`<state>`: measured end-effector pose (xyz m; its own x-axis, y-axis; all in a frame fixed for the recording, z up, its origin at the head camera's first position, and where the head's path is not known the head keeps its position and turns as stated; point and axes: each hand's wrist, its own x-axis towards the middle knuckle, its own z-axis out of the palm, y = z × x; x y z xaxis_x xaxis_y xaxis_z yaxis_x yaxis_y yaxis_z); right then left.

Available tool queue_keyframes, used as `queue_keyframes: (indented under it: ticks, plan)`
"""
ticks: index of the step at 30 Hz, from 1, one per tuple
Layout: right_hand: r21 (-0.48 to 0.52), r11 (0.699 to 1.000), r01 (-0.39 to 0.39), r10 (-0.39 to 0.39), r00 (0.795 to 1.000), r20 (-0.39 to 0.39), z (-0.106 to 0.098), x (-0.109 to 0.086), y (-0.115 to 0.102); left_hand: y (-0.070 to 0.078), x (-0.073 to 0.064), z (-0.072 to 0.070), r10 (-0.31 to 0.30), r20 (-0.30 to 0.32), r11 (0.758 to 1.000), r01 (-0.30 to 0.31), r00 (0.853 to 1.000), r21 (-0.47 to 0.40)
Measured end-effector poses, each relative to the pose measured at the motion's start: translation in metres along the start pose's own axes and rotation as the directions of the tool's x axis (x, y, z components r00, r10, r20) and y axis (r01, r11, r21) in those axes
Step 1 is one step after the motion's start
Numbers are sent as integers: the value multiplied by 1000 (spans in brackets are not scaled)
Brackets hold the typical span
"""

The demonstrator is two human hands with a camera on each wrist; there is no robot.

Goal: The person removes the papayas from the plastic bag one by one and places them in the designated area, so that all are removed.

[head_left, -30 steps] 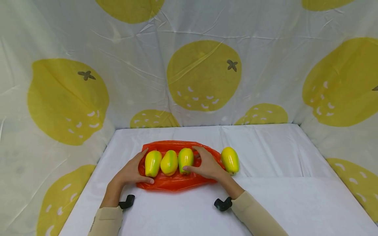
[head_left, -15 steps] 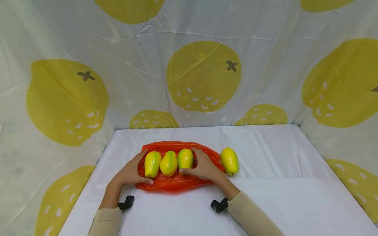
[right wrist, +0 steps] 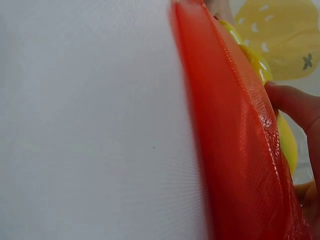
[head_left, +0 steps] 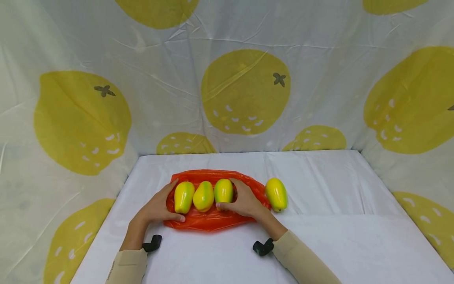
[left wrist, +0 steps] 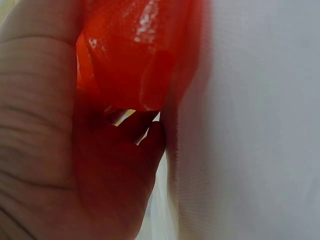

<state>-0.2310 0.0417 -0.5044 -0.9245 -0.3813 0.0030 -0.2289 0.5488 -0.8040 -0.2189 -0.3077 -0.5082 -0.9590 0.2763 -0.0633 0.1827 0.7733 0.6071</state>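
A red plastic bag (head_left: pixel 209 225) lies spread on the white table, its mouth wide. Three glossy yellow-green, papaya-like fruits sit in a row in it: a left one (head_left: pixel 183 197), a middle one (head_left: pixel 203 197) and a right one (head_left: pixel 224 191). My left hand (head_left: pixel 157 207) holds the bag's left end, thumb in front and fingers at the far side. In the left wrist view, red film (left wrist: pixel 135 55) fills the space between thumb and fingers. My right hand (head_left: pixel 246 200) grips the right fruit, its thumb (right wrist: pixel 287 100) at the near end.
Another yellow-green fruit (head_left: pixel 276 194) lies outside the bag, just past its right end. White cloth covers the table (head_left: pixel 337 236). A lemon-print curtain (head_left: pixel 244 90) rises behind and along both sides.
My right hand and forearm have shifted slightly left, bringing the thumb further onto the right fruit. My left hand, the bag and the fruits stay essentially in place.
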Motion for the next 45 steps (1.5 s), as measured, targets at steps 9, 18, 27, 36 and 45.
queue_keyframes:
  ticks: [9, 18, 27, 36, 45]
  plan:
    - [11, 1000, -17, 18, 1000, -8, -2, -4, 2, 1, 1, -1, 9, 5, 1000, -9, 1000, -1]
    - [3, 1000, -11, 11, 999, -39, -4, -7, 8, 0, 0, 3, -3, -1, 1000, 3, 1000, 0]
    - [-7, 1000, -1, 1, 998, -55, -11, -12, 5, 1, 0, 1, -3, 1, 1000, 3, 1000, 6]
    - [24, 999, 20, -19, 997, -72, -24, -18, 2, 2, -2, -1, -10, 5, 1000, 10, 1000, 21]
    - [11, 1000, 4, -3, 997, -77, -34, -22, 5, 3, -2, -2, 5, 3, 1000, -5, 1000, 27]
